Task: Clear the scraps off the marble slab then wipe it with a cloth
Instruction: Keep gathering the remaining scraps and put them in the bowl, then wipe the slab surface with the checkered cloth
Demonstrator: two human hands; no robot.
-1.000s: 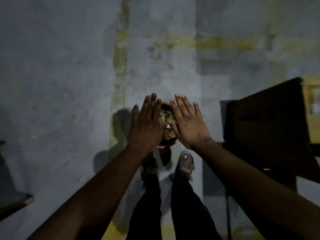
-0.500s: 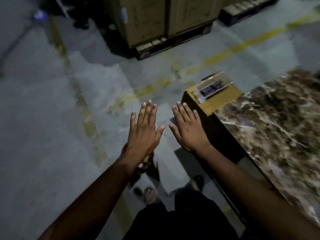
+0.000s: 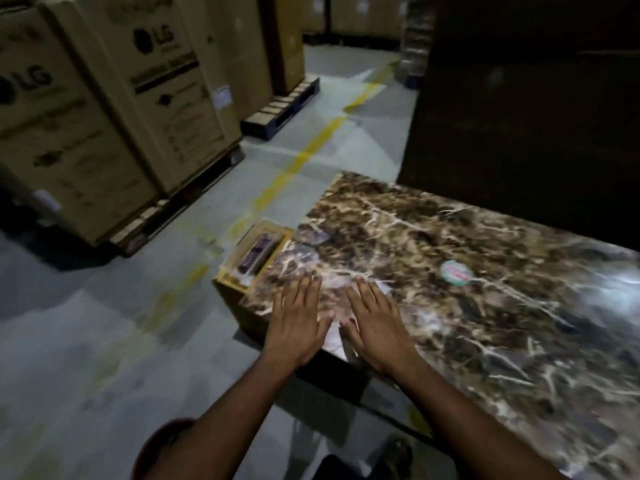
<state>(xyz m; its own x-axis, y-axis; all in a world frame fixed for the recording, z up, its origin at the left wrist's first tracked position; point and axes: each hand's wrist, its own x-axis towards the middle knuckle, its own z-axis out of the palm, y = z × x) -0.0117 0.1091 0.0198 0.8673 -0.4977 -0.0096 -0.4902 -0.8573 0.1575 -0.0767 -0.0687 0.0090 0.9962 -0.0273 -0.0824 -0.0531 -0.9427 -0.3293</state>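
Your left hand (image 3: 298,327) and right hand (image 3: 375,327) were spread flat, holding nothing, over the slab (image 3: 485,271); scraps seemed mostly cleared, wiping remained.

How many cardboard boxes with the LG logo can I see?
2. One box stands at the far left, and the other box stands just right of it, both on pallets. More plain boxes stand behind; their logos may be hidden.

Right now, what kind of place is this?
Most likely a warehouse or storeroom: tall LG cartons stacked on pallets, and a bare concrete floor with a yellow line painted along the aisle. The marble slab seems to be a makeshift work surface there.
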